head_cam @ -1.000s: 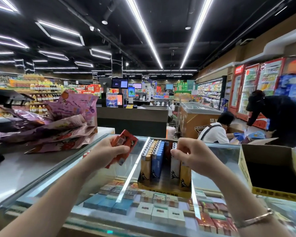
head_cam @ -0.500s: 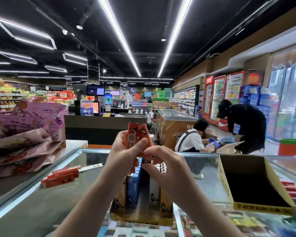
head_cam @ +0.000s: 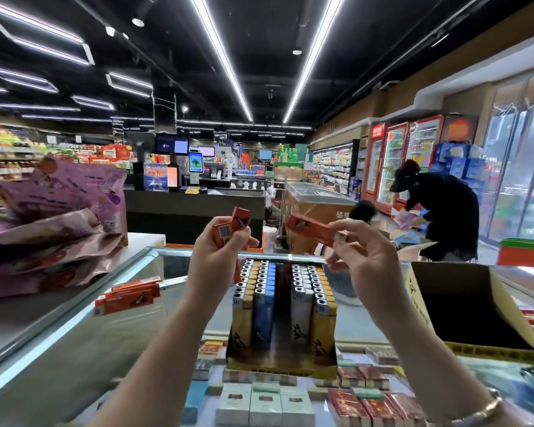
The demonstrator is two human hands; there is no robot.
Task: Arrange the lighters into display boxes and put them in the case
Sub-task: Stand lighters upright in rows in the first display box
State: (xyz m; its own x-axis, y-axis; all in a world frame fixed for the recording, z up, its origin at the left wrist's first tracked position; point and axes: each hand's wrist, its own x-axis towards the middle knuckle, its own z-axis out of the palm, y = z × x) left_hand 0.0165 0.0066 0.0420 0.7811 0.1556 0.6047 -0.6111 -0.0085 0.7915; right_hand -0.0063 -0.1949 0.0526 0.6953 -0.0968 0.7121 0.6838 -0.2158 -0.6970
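Lighters (head_cam: pixel 312 231) orange; boxed rows (head_cam: pixel 261 291) — tan, blue, white.

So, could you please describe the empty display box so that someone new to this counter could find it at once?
Start at the long glass display counter in front of the person. The half-filled yellow cardboard display box holding upright lighters stands in the middle of its top; look to the right of that, past the right hand. The empty yellow cardboard box sits there, larger, open-topped, its dark inside holding no lighters.

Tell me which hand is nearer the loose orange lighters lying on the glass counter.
Left. The left hand, gripping orange lighters, is raised just right of the loose orange lighters. The right hand, pinching one lighter, is farther right, beyond the display box.
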